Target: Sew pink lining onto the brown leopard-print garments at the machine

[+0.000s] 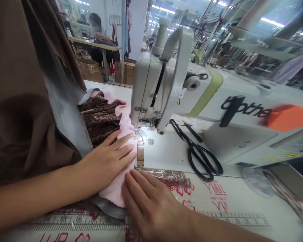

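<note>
A strip of pink fabric (126, 117) runs under the needle area of a white sewing machine (151, 84). My left hand (108, 161) lies flat on the strip with its fingers spread, their tips close to the presser foot. Nearer to me, my right hand (151, 201) has its fingers pressed together on the strip's right edge; its thumb is hidden. Brown leopard-print fabric (98, 114) lies gathered left of the pink strip. A brown garment with a grey inner side (63, 101) hangs at the left.
Black-handled scissors (204, 161) and a small dark-handled tool (193, 131) lie right of the needle. A printed ruler (65, 222) crosses the table's front. A clear round dish (258, 181) stands at the right. Behind, a person sits at another table (96, 43).
</note>
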Demonstrator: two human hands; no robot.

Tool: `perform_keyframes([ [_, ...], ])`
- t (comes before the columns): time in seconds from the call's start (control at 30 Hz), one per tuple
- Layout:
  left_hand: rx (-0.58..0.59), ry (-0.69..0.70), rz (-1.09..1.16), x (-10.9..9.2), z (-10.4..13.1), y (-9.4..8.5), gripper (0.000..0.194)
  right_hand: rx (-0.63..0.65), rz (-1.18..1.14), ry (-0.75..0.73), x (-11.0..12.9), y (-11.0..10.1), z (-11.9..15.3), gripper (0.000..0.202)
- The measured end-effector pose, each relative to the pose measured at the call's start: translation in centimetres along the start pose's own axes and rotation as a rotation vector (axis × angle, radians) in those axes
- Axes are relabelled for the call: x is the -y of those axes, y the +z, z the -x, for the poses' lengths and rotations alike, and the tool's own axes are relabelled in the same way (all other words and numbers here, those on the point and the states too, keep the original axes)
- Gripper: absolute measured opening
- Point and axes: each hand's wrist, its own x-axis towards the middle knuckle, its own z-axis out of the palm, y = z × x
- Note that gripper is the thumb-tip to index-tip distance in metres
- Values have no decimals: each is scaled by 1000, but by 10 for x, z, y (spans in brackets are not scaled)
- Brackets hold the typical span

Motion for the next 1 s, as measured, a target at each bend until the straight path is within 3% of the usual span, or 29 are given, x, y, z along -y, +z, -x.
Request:
perform_keyframes([
  [0.2, -49, -92, 135, -1, 14, 11, 31, -48, -62, 32, -2, 1, 1, 24],
  [0.33, -38, -147, 150, 0, 15, 19, 34, 15, -123, 63, -8, -2, -3, 22],
  [0.63, -106, -134, 175, 28, 0, 35, 34, 93, -27, 4, -35, 7, -12, 17],
  [0.73, -101, -113, 182, 31, -4, 23, 29, 64, -12, -3, -41, 10, -13, 17],
  [0.9, -264, 56, 247, 9, 10, -12, 19, 41, -66, 33, -40, 8, -9, 22],
  [1.0, -203, 150, 177, -10, 25, -21, 13, 54, -135, 88, -43, 9, -8, 25],
])
